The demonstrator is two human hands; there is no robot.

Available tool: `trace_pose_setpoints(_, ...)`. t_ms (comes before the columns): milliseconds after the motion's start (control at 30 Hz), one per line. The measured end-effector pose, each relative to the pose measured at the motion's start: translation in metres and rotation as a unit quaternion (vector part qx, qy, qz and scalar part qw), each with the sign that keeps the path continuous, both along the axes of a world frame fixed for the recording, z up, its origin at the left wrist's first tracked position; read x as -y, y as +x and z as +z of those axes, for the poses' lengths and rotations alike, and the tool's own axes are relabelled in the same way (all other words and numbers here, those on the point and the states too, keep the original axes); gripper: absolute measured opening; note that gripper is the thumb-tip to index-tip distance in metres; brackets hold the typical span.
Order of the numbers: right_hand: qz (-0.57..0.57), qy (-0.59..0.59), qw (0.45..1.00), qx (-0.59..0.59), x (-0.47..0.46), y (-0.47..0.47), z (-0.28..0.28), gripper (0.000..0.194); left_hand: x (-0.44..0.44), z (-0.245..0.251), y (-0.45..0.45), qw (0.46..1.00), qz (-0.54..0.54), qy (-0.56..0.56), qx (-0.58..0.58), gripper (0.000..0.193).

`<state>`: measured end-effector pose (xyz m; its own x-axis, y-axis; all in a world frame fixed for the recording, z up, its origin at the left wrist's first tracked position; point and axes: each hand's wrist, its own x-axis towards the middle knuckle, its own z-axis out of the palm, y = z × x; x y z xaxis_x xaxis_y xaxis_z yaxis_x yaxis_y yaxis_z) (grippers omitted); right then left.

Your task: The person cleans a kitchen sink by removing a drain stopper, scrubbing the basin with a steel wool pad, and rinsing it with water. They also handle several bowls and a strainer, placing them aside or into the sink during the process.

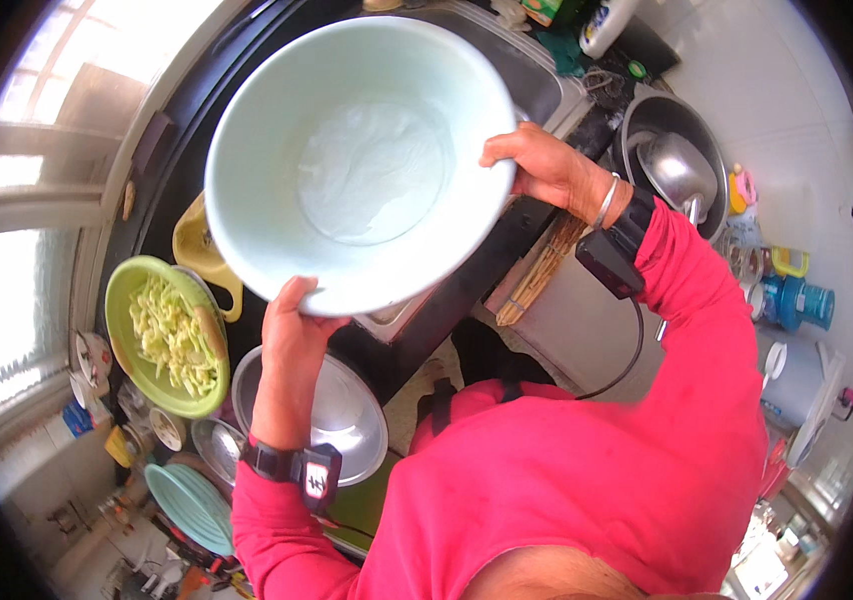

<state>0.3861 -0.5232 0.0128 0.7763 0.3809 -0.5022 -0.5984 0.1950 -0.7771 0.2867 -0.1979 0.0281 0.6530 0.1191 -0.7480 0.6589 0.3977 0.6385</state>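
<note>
Both my hands hold up a large pale blue plastic basin (261, 150) by its rim, over the sink and dark counter. My left hand (295, 352) grips the near left edge, its thumb over the rim. On the right edge, my right hand (546, 165) has its thumb inside the rim and its fingers behind. A little water appears to lie in the basin's bottom. Left of the basin, a green plastic colander (117, 330) holds chopped pale green vegetable (175, 334). Below my left hand, a metal bowl (348, 420) stands partly hidden by my forearm.
A stainless steel sink (539, 82) lies partly behind the basin. A yellow plastic container (190, 229) stands beside the colander. At right, a large metal pot (629, 124) holds a metal ladle or scoop (678, 169). Bundled stalks (539, 277) lean near the counter. A turquoise basket (186, 502) sits lower left.
</note>
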Motion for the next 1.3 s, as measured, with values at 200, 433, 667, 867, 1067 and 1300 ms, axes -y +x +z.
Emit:
trace_pose_setpoints(200,0.182,-0.043,0.979,0.082,0.046,0.068,-0.007,0.051,-0.023,0.023,-0.024,0.996,0.088,-0.009,0.029,0.048)
trace_pose_setpoints(433,0.269,-0.335,0.901,0.05,0.026,0.175,-0.111,0.038,-0.025,0.043,-0.054,0.993,0.114,0.013,-0.006,0.063)
trace_pose_setpoints(667,0.478,-0.427,0.763,0.08,-0.023,0.249,-0.234,0.061,-0.016,0.06,-0.06,0.982,0.18,0.033,-0.044,0.064)
trace_pose_setpoints(867,0.572,-0.532,0.572,0.252,-0.063,0.274,-0.342,0.06,-0.008,0.065,-0.054,0.973,0.224,0.043,-0.039,0.064)
trace_pose_setpoints(1067,0.464,-0.255,0.845,0.07,-0.078,0.246,-0.316,0.055,-0.001,0.074,-0.048,0.963,0.242,0.103,-0.064,0.063)
trace_pose_setpoints(1300,0.326,-0.209,0.918,0.086,-0.047,0.22,-0.174,0.049,-0.024,0.067,-0.056,0.984,0.158,0.084,-0.015,0.055)
